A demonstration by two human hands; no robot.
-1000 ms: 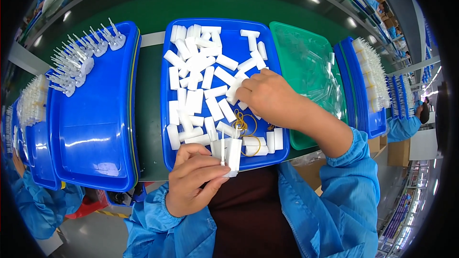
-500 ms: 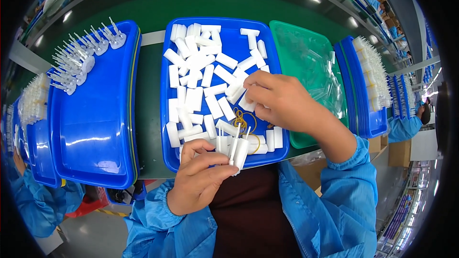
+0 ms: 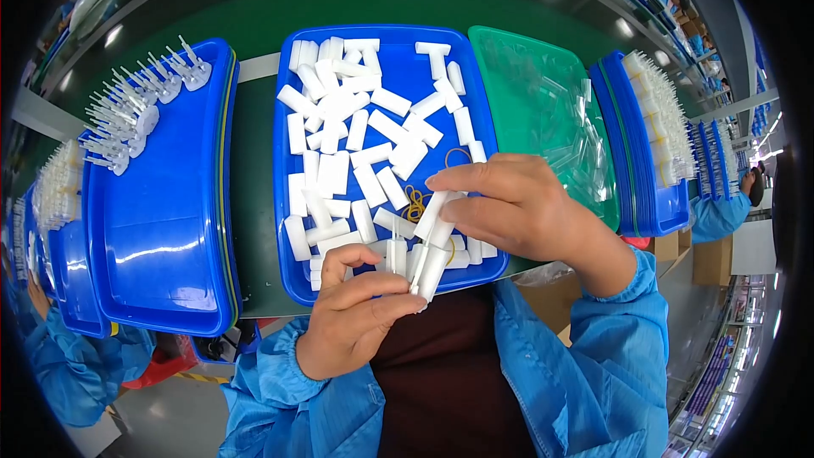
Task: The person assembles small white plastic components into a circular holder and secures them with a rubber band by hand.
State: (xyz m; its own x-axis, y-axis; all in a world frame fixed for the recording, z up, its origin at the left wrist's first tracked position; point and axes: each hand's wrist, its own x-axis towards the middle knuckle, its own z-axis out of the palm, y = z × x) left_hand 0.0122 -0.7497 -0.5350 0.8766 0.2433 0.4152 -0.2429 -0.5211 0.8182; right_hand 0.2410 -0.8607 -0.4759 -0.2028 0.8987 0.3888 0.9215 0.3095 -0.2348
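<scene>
My left hand (image 3: 352,318) pinches a white plastic piece with upright prongs (image 3: 396,237) at the tray's near edge. At least one white sleeve (image 3: 433,271) stands on that piece. From the right, my right hand (image 3: 521,208) grips another white cylinder (image 3: 432,215) between thumb and fingers. Its lower end is tilted down to the top of the piece; whether a prong is inside it is hidden. Many similar white cylinders (image 3: 370,182) lie loose in the blue tray (image 3: 285,170) in front of me. Yellow rubber bands (image 3: 415,202) lie among them.
To the left, stacked blue trays (image 3: 161,271) bear pronged white pieces (image 3: 127,114) in the far corner. A green tray (image 3: 517,76) with clear plastic parts (image 3: 581,144) adjoins on the right. Beyond it, stacked blue trays hold filled rows (image 3: 657,123). A co-worker's blue sleeve (image 3: 93,373) shows at lower left.
My right hand has lifted a white cylinder from the pile and brought it down and nearer, to the pronged piece. My left hand holds nearly still. The view has shifted slightly.
</scene>
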